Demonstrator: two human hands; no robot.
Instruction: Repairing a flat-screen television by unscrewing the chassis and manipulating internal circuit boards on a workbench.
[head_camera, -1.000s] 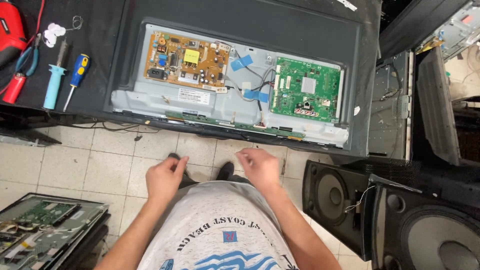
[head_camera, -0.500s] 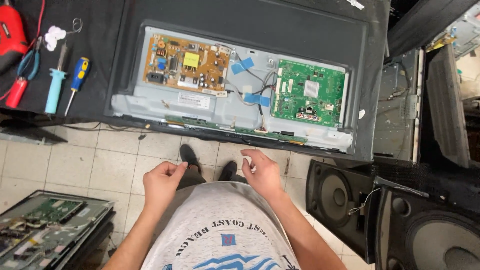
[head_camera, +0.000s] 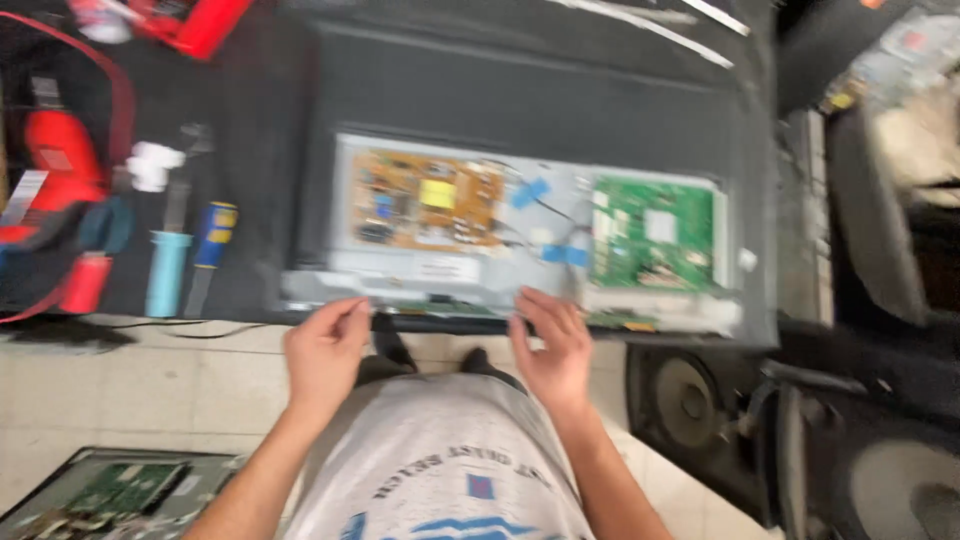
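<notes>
Head view: both hands are held at the desk's near edge, against the opened TV (head_camera: 540, 150) lying there. Left hand (head_camera: 325, 350) is curled, thumb and fingers pinched at the TV's lower rim. Right hand (head_camera: 555, 345) is laid flat, fingers spread, on the rim below the green board (head_camera: 655, 235).

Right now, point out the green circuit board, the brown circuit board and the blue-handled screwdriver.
green circuit board (head_camera: 652, 235), head view, middle of the board.
brown circuit board (head_camera: 425, 200), head view, middle of the board.
blue-handled screwdriver (head_camera: 213, 240), head view, on its handle.
</notes>
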